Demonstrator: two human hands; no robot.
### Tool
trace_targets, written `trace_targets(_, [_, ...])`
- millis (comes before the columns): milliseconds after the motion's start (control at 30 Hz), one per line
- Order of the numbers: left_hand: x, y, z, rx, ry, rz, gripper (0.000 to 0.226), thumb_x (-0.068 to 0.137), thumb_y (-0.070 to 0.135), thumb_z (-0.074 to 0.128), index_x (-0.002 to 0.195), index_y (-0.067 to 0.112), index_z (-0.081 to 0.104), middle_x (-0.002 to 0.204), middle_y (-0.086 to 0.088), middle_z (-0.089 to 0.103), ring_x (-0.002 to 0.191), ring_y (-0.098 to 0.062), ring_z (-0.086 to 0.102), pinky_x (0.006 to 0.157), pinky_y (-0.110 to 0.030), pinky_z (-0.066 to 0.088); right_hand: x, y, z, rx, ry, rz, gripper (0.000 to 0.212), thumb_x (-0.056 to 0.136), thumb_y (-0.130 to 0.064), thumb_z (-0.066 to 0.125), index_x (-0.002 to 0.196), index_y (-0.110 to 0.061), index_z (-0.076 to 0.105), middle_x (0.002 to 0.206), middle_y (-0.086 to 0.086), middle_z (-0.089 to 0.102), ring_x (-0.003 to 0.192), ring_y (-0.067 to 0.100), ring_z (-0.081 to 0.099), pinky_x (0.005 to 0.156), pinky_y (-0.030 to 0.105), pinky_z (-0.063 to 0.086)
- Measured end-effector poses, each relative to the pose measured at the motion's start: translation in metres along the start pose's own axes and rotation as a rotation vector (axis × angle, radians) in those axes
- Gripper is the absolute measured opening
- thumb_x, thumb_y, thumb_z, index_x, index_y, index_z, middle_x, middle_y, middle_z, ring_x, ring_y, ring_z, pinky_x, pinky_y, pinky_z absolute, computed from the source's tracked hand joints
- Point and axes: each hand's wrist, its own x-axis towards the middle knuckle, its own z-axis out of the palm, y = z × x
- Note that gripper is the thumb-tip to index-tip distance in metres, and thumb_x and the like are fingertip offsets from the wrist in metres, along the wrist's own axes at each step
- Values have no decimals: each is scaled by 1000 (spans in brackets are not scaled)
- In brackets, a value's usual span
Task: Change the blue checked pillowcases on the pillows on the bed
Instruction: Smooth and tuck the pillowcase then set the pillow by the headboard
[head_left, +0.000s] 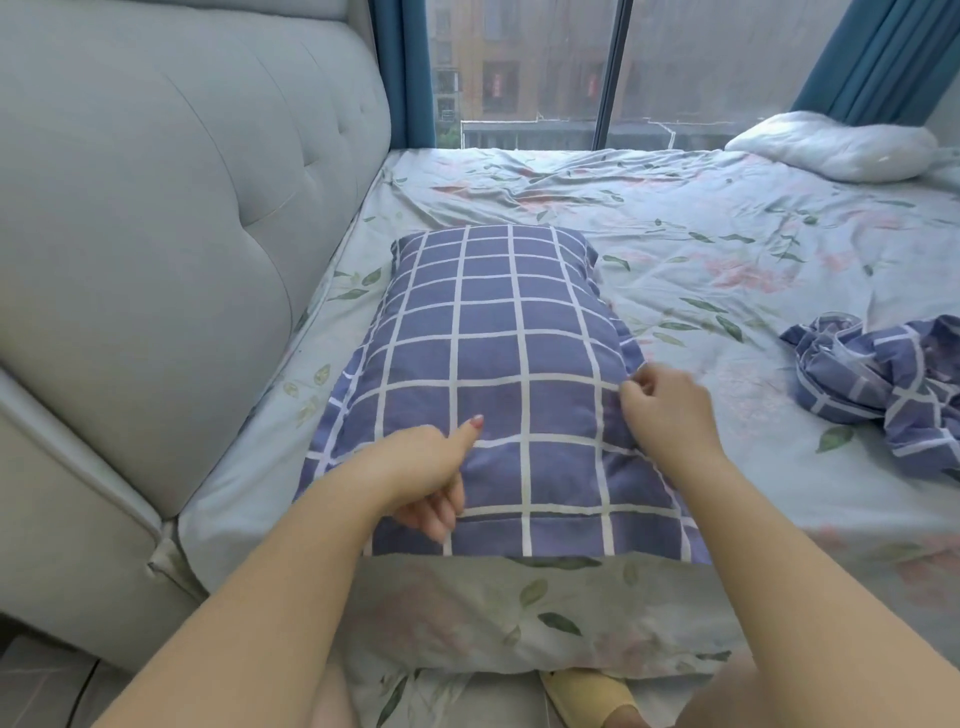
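A pillow in a blue checked pillowcase (498, 364) lies lengthwise on the bed near the front edge. My left hand (421, 473) rests on its near left part, thumb up and fingers loosely curled, holding nothing that I can see. My right hand (667, 405) pinches the pillowcase's right edge between thumb and fingertips. A second blue checked pillowcase (883, 384) lies crumpled and empty on the right of the bed. A bare white pillow (831, 145) sits at the far right corner by the window.
The floral bed sheet (701, 249) covers the mattress. A grey padded headboard (171, 234) runs along the left. A window with blue curtains (883, 52) stands behind the bed. A yellow slipper (587, 696) shows on the floor below the bed's edge.
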Motion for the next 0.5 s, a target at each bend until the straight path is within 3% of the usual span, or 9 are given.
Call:
trace_targets(33, [-6,-6,-6,-25,-33,-87,89,91,76,15,91,3,66,75,-14,75,61,-24,70,67,-30,55,7,4,1,30,38,46,21,90,-30,58,99,-12,62,104,14,60,100,36,56,85,38,46])
trace_targets(100, [-8,-15,-12,-20,-18,-184,98,82,86,15,114,4,58,82,-18,75,70,-27,74,73,-34,59,18,14,6,115,-62,165,59,87,-51,63,133,-19,47,133,17,48,120,37,49,104,47,42])
trace_targets(200, [2,-15,-6,-112,127,-130,106,78,89,22,149,11,29,80,-16,75,72,-25,75,77,-39,62,24,17,16,423,-172,245,86,82,-57,68,151,-29,26,152,2,37,132,28,44,109,47,40])
trace_targets(267, [14,-13,-4,-270,203,-58,110,76,88,29,156,21,-1,83,-15,75,75,-25,75,81,-42,61,31,17,21,579,-210,242,85,82,-47,73,152,-32,27,152,-5,37,131,23,45,109,45,41])
trace_targets(300, [19,-13,-4,-361,223,-39,111,74,88,33,156,25,-8,89,-16,75,78,-27,75,82,-44,60,33,16,22,609,-244,238,82,81,-42,76,150,-31,33,148,-5,42,127,22,50,106,44,45])
trace_targets(367, [30,-13,-4,-490,255,-17,107,73,88,36,154,32,-6,116,-16,68,91,-30,72,87,-46,59,36,11,25,660,-306,253,70,79,-31,80,141,-25,49,137,2,57,114,22,61,92,38,53])
trace_targets(433, [37,-9,-5,-602,299,44,98,75,85,40,152,36,2,145,-8,46,117,-32,59,95,-49,54,32,1,25,750,-296,246,58,80,-18,79,133,-18,56,123,7,66,99,21,67,79,31,56])
trace_targets(500, [44,-6,-9,-708,395,178,103,66,92,45,148,40,11,154,3,32,136,-31,42,105,-53,44,20,-18,21,826,-208,144,44,81,-8,76,122,-13,62,113,10,70,92,19,68,79,33,57])
